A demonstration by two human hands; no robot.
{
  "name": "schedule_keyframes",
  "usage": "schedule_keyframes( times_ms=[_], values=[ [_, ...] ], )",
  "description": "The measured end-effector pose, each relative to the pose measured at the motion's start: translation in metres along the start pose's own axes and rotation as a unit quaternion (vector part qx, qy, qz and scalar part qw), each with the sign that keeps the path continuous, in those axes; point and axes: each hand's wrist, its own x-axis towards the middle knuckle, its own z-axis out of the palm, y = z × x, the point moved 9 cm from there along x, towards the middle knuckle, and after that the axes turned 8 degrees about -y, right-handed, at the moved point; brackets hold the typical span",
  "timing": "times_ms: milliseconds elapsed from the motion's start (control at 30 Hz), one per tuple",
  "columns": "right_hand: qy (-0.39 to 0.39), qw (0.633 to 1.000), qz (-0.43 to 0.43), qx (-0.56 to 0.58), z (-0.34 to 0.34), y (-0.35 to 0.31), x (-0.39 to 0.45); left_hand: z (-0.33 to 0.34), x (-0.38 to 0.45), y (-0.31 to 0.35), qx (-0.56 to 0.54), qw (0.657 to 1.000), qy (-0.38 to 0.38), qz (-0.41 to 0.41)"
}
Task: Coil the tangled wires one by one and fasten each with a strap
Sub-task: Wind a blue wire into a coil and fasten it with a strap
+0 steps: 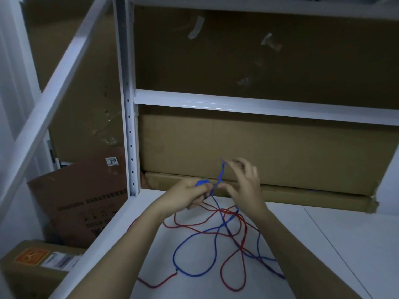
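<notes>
Left hand (190, 194): grips a small coil of blue wire (220, 178).
Right hand (243, 184): pinches the same wire.
Shelf (323, 234): red wire (233, 275) tangled beneath.

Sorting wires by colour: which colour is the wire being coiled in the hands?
Blue. The head view shows the blue wire held between the left hand and right hand.

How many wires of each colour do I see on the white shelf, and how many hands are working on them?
Blue wire: 1, partly coiled in the left hand, its free end pinched by the right hand.
Red wire: 1, loose on the white shelf, tangled with the blue one.
Hands: 2.
Total: 2 wires, 2 hands, as far as the tangle shows.
</notes>
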Motion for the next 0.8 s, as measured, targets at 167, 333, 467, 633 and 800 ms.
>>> schedule_keyframes(
  times_ms=[167, 333, 467, 633, 800],
  values=[
    [-0.023, 0.989, 0.058, 0.136, 0.017, -0.003, -0.003, -0.025, -0.001, -0.002, -0.119, 0.984, 0.122, 0.046],
    [0.003, 0.989, 0.095, 0.113, 0.019, 0.016, -0.004, -0.062, -0.007, -0.02, -0.164, 0.952, 0.254, 0.038],
    [-0.012, 0.99, 0.136, 0.036, 0.033, 0.039, -0.009, -0.073, -0.012, -0.024, -0.207, 0.93, 0.299, 0.045],
    [-0.138, 0.96, 0.233, -0.071, 0.059, 0.09, -0.04, -0.116, -0.035, -0.017, -0.269, 0.884, 0.371, 0.097],
    [-0.258, 0.916, 0.2, -0.232, 0.076, 0.088, -0.055, -0.134, -0.042, -0.011, -0.263, 0.875, 0.391, 0.114]
  ],
)
